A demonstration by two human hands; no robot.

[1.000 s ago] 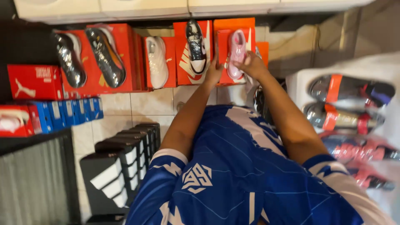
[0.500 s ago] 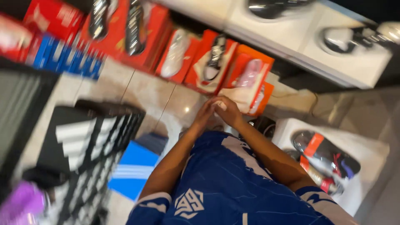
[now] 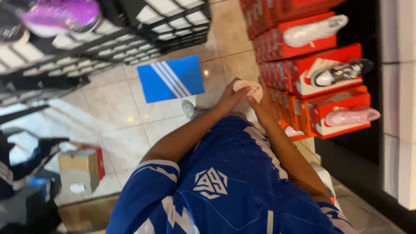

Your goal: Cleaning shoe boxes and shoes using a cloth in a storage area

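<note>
Pale wad (image 3: 248, 89) | left hand (image 3: 229, 97) and right hand (image 3: 263, 100) pressed together around it, kneading | beside orange shoeboxes (image 3: 329, 108), above tiled floor (image 3: 112, 108) | next likely needs firm, even squeezing.

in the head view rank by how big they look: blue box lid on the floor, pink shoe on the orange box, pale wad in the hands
1. Blue box lid, clearly largest.
2. Pink shoe.
3. Pale wad, partly covered by the left hand and right hand, so its full size is unsure.
</note>
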